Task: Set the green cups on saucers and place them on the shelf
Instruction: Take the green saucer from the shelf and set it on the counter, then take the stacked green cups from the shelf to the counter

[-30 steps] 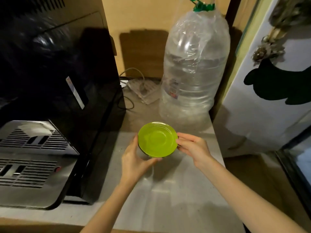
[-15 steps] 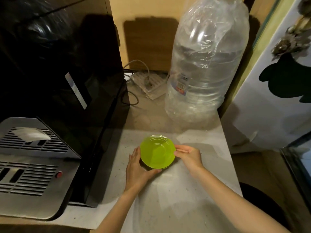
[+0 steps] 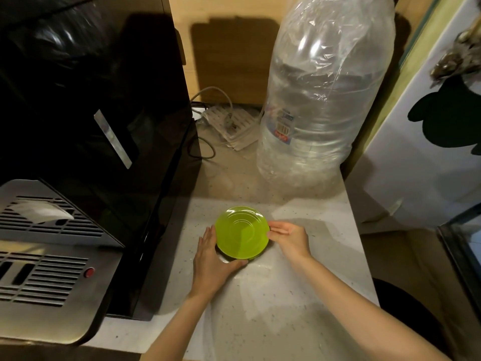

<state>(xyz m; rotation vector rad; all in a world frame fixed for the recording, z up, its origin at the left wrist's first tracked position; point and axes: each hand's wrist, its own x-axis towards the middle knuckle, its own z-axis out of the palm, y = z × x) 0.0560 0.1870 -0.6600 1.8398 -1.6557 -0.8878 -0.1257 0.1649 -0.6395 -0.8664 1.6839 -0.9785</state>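
A pale speckled desk (image 3: 273, 321) is seen under dim, warm light, with soft shadows cast on it. At the left, a glossy black appliance (image 3: 91, 100) with a silver vented front (image 3: 46, 269) is placed on it. Behind, a light wooden wall (image 3: 234, 11) is visible, and a white power strip (image 3: 229, 123) with cables is laid at its foot. A big clear water bottle (image 3: 325, 100) is stood near the back. At the right, a white panel (image 3: 416, 178) with a dark shape is seen.
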